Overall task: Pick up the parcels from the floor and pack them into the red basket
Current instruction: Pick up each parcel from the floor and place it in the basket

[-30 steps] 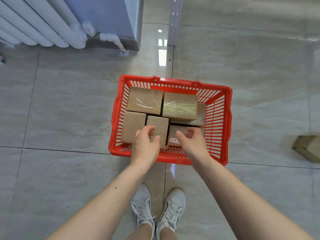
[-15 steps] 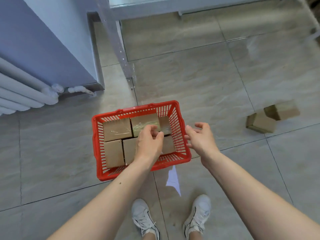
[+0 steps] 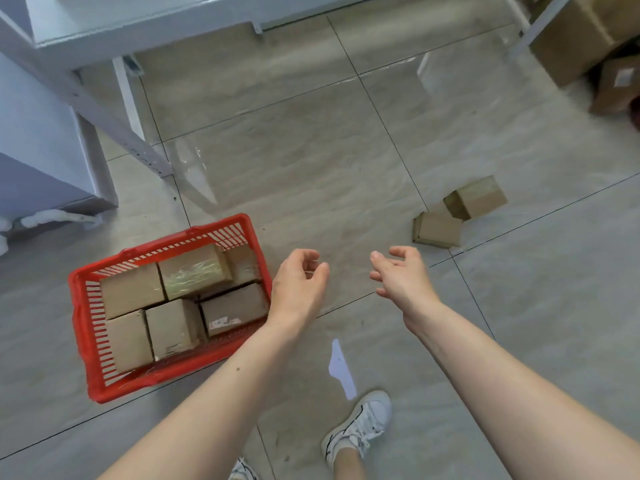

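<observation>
From the head view, both hands were held over the floor, empty, fingers loosely curled. The basket [image 3: 78, 317], packed with parcels, was seen just left of the left hand [image 3: 298, 285]. Two parcels [image 3: 437, 229] [image 3: 476, 198] were seen on the floor, touching each other, ahead and to the right of the right hand [image 3: 401, 276].

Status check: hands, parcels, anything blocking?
Left hand and right hand empty, open. Red basket holds six parcels. Two parcels on floor, path unobstructed.
</observation>
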Demonstrator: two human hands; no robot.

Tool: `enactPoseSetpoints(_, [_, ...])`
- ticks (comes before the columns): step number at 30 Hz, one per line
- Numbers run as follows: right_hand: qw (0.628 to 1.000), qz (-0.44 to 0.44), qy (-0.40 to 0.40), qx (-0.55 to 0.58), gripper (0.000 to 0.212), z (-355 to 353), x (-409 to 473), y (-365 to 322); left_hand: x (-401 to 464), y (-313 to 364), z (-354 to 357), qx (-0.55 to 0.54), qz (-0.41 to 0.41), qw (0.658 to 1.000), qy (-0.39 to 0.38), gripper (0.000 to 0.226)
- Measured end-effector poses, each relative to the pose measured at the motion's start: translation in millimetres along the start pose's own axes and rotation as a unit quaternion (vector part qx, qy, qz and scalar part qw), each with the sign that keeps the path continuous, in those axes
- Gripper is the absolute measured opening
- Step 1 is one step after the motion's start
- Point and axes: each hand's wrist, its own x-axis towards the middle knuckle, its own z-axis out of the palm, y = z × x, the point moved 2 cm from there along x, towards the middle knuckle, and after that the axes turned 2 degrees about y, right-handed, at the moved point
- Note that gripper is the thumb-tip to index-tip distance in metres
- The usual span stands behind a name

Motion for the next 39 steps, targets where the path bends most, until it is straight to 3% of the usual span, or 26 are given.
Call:
enactPoseSetpoints(8, [0.998,0.043,0.033,0.029,0.047,-113,63,-3,10,62,105,-0.01,-0.004,1.0,-0.016,0.027])
enactPoseSetpoints(21, [0.994,0.06,0.088,-0.017,0.05,-178,192,-38,105,138,181,0.019,0.019,0.999,-0.045,0.028])
enactPoseSetpoints(30, [0.992,0.088,0.092,-0.025,0.047,-195,277,5,164,121,274,0.039,-0.015,0.996,-0.076,0.033])
enactPoseSetpoints(39, [0.992,0.102,0.062,-0.035,0.045,-187,397,86,241,46,405,0.073,-0.036,0.989,-0.122,0.037])
